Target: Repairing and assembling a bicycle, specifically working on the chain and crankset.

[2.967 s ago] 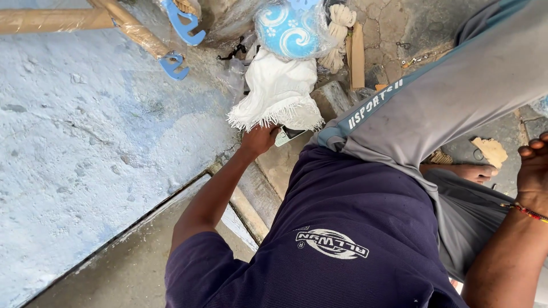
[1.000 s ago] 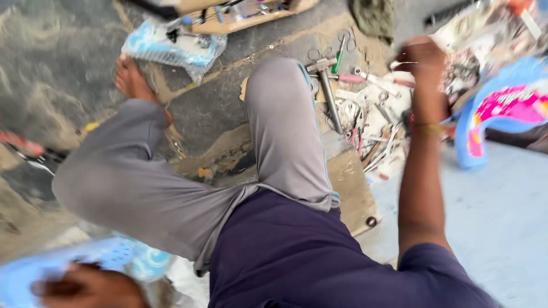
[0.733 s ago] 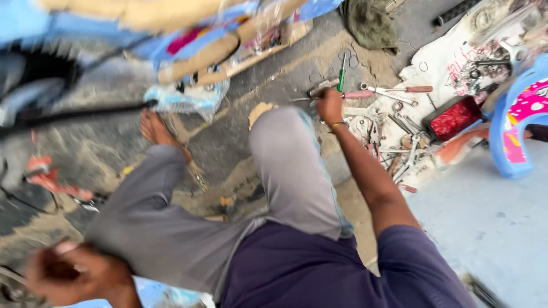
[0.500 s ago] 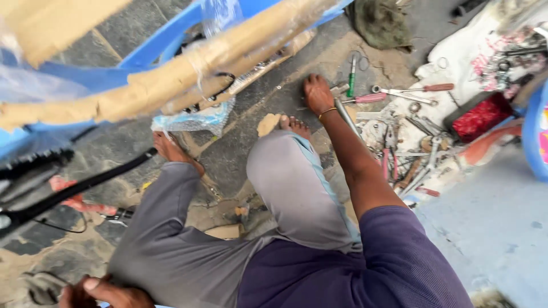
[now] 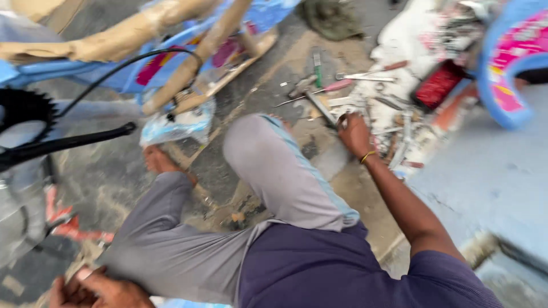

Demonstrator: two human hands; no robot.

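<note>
Scattered metal hand tools (image 5: 348,94) litter the dusty concrete floor (image 5: 114,177) (blurred); right hand (image 5: 355,134), since shifted nearer, touches them, fingers' grip indiscernible.

Scattered tools (image 5: 342,94) lie ahead right on the ground (beside the raised knee (image 5: 257,142)); bicycle frame (image 5: 131,51) lies left.

A blue bicycle frame (image 5: 171,51) wrapped in brown paper lies upper left, its black chainring (image 5: 23,111) and crank arm (image 5: 68,142) beside it. A red box (image 5: 438,84) sits near a blue-and-pink panel (image 5: 508,63).
</note>
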